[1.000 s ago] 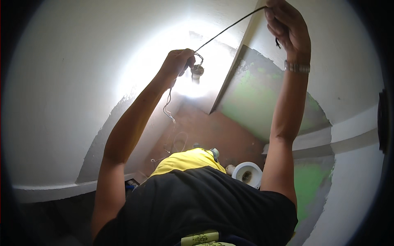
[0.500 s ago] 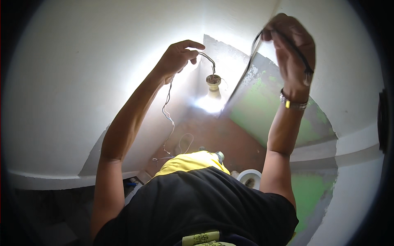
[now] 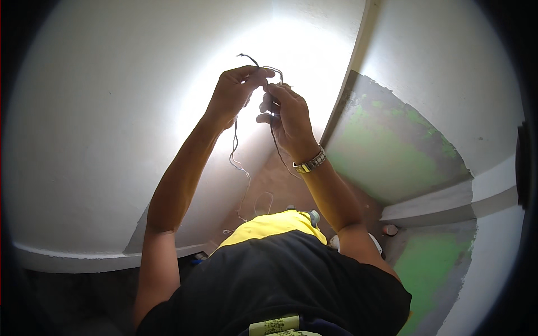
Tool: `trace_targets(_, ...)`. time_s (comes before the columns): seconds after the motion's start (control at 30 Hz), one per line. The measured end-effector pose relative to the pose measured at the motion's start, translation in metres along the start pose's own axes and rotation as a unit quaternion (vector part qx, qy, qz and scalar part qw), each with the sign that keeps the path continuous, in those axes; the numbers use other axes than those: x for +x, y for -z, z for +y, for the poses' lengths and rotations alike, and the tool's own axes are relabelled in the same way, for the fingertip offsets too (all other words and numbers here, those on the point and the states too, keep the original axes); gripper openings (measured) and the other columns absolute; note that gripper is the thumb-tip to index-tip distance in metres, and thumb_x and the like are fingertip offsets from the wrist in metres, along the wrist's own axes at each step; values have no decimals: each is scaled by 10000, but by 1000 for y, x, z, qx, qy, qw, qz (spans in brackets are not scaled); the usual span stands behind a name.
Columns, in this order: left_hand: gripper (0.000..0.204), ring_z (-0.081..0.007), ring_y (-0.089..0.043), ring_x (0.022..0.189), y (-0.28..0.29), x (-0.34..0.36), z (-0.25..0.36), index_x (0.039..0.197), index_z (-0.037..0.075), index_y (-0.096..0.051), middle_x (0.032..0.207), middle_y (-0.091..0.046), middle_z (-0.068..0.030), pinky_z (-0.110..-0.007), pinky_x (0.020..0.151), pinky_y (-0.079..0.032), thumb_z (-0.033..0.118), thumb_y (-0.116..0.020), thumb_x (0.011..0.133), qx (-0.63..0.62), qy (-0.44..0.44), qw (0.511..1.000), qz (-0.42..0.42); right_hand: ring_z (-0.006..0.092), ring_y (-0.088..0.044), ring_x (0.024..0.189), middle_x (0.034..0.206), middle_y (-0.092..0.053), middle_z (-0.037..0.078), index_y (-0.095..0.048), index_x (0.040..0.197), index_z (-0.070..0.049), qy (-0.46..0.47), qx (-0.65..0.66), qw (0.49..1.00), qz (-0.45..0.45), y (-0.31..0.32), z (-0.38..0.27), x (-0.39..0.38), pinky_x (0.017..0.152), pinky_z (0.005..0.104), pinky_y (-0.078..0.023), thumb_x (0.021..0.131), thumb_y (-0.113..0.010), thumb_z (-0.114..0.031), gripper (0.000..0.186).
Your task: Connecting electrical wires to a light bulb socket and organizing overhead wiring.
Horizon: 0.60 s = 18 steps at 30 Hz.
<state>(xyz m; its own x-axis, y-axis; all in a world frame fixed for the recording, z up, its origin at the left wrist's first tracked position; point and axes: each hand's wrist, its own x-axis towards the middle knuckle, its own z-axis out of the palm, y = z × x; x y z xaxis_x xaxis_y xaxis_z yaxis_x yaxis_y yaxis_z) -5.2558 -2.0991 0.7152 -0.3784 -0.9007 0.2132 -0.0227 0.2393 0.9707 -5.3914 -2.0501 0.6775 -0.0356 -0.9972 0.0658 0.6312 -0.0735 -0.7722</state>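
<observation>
My left hand (image 3: pixel 232 92) is raised at the upper middle, its thumb and forefinger pinching electric wires (image 3: pixel 277 71) that curve over toward the right hand. A thin black strand (image 3: pixel 248 57), tape or cord, I cannot tell which, sticks up past its fingertips. Close beside it, my right hand (image 3: pixel 290 115) is closed on the same black strand, which hangs down below the fingers. More twisted wires (image 3: pixel 235 154) dangle from under the left hand. The light bulb and its socket are hidden behind the right hand; only their glare shows on the wall.
A pale wall (image 3: pixel 101 123) rises on the left. To the right stands a wall with peeling green paint (image 3: pixel 392 140), with a ledge (image 3: pixel 426 203) across it. Low down is the reddish-brown floor (image 3: pixel 274 182), and a white rounded rim (image 3: pixel 374 242) shows partly behind my right arm.
My right hand has come down and left from the upper right to meet the left hand, bringing the black strand against the wires. The lit bulb has gone out of sight behind it.
</observation>
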Motion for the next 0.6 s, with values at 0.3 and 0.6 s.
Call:
trace_targets(0.3, 263, -19, -254, 418, -6, 7, 6, 846, 86, -552, 716, -633, -26, -227, 401, -158, 268, -489, 1025, -102, 65, 992, 43, 239, -643, 1068, 1154, -644, 146, -483, 1341, 59, 33, 53, 997, -43, 19, 29, 42, 973, 433, -530, 1009, -512, -90, 365)
trace_targets(0.6, 224, -40, -270, 392, 7, 24, 5, 743, 128, -480, 580, -581, -43, -214, 371, -178, 203, -526, 950, -143, 189, 971, 12, 170, -582, 1127, 1475, -418, 153, -267, 1538, 30, 91, 102, 989, -58, 13, 42, 41, 944, 382, -518, 1016, -488, -62, 575)
